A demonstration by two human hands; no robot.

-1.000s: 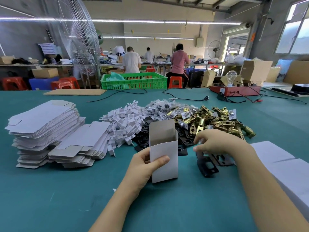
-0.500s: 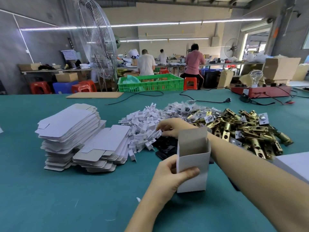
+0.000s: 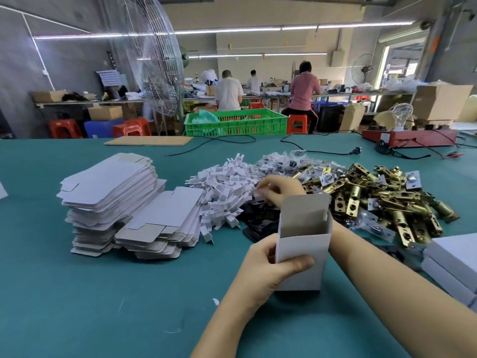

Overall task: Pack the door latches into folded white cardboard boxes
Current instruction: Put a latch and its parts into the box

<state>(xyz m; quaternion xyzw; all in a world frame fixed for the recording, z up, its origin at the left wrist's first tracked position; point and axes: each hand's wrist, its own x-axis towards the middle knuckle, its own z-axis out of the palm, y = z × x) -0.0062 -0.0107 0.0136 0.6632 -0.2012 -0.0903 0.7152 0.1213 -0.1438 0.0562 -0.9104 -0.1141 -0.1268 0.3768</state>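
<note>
On the table, flat box blanks lie stacked toward the left edge. Right of them sits a heap of small card inserts, then the latches piled toward the right edge. An upright box stands nearer the front edge, before those heaps.

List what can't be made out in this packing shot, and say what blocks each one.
1. Inside of the open white box, head view: its own front wall hides the contents.
2. What the right hand pinches at the pile of white inserts: curled fingers and the box flap cover it.
3. Black plates: partly hidden behind the box.
4. Finished white boxes: cut off by the right edge.
5. Left hand fingers behind the box: hidden by it.
</note>
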